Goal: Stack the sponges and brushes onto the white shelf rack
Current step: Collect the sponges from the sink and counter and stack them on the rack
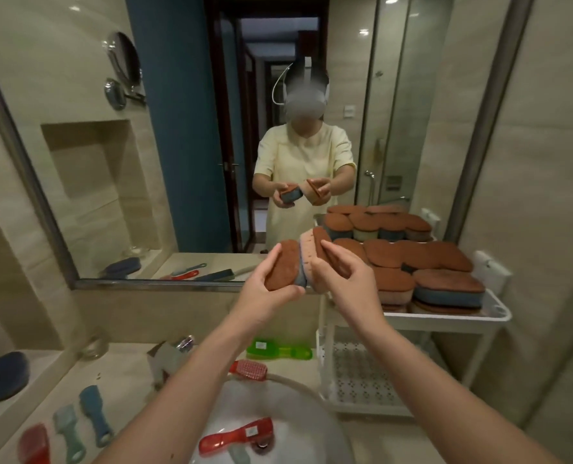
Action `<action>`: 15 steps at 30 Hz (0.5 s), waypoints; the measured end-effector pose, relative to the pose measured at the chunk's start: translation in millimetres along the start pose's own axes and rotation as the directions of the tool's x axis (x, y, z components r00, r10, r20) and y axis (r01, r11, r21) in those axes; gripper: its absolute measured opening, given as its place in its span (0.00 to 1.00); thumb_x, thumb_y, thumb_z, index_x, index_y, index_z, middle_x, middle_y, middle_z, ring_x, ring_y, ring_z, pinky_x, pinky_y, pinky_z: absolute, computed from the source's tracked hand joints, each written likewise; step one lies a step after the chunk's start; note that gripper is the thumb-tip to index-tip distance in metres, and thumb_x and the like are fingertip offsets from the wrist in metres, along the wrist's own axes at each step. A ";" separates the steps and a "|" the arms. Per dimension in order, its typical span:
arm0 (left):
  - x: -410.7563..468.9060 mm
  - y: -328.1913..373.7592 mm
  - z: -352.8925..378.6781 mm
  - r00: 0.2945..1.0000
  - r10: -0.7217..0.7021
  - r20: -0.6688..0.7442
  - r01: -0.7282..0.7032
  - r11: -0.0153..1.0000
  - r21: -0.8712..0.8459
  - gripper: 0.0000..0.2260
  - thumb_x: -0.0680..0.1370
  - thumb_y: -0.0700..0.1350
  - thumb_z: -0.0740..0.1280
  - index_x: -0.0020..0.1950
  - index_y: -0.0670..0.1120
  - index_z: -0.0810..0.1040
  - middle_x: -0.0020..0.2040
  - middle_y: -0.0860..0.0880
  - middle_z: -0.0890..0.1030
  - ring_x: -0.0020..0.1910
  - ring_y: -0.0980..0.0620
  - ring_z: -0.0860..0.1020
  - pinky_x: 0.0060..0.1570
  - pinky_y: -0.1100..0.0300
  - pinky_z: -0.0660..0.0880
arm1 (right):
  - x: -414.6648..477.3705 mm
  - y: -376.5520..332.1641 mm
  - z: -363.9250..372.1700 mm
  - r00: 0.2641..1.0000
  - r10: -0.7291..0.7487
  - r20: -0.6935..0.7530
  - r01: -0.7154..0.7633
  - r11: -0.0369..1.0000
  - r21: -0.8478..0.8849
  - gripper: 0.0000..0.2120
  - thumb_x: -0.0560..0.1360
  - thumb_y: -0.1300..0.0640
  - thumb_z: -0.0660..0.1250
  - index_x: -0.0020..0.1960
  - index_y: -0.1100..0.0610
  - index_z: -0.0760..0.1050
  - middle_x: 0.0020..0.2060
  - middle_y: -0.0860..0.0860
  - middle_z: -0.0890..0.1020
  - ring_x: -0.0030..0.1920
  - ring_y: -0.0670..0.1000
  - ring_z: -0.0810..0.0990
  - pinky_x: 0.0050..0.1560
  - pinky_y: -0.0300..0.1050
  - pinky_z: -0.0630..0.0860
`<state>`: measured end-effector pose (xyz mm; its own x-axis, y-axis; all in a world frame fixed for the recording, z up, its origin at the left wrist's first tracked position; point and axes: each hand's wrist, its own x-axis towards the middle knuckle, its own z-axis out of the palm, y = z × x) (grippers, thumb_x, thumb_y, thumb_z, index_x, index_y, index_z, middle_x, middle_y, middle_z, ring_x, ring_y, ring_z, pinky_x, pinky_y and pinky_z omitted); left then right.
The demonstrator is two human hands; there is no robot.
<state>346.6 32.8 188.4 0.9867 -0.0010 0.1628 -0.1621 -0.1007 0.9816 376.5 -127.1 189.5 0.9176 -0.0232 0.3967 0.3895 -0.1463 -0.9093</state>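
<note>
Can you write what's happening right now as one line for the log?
left hand: holds blue sponge | right hand: holds pink sponge | rack: stacked sponges on top | brushes: not on rack

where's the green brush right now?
Head view, just right of centre: the green brush lies on the counter behind the sink rim, between the red brush on that rim and the white shelf rack.

Lower-left red brush (34,445) cut by bottom edge, round blue brush (5,375) clipped at left edge, green brush (278,350) label unreadable
</note>
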 end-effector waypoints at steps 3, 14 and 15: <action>8.9 7.6 31.2 0.999 0.051 -0.015 -0.051 0.999 0.002 0.35 0.71 0.42 0.73 0.74 0.58 0.65 0.60 0.60 0.74 0.59 0.61 0.75 0.55 0.65 0.75 | 8.1 -3.9 -31.8 1.000 -0.004 0.018 0.005 1.000 -0.019 0.24 0.71 0.51 0.72 0.66 0.47 0.76 0.65 0.47 0.76 0.66 0.45 0.73 0.67 0.52 0.72; 67.4 21.5 104.0 0.992 0.097 -0.079 -0.089 0.992 0.093 0.32 0.73 0.42 0.71 0.75 0.53 0.65 0.70 0.51 0.71 0.62 0.54 0.73 0.58 0.61 0.74 | 59.4 5.3 -99.3 0.998 -0.047 -0.034 0.041 0.987 -0.153 0.24 0.72 0.53 0.71 0.67 0.49 0.75 0.69 0.48 0.74 0.66 0.44 0.71 0.62 0.40 0.69; 73.5 20.0 106.4 0.993 0.093 -0.079 -0.085 0.991 0.107 0.32 0.73 0.43 0.71 0.75 0.53 0.65 0.70 0.51 0.71 0.61 0.55 0.73 0.56 0.63 0.73 | 64.6 9.1 -101.2 0.997 -0.055 -0.045 0.046 0.984 -0.173 0.24 0.71 0.52 0.71 0.67 0.49 0.76 0.69 0.48 0.74 0.66 0.43 0.71 0.61 0.39 0.68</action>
<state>417.6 -75.1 209.4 0.9629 0.0681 0.2612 -0.2426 -0.2059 0.9480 431.3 -230.0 219.5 0.8904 -0.0592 0.4512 0.4121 -0.3158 -0.8547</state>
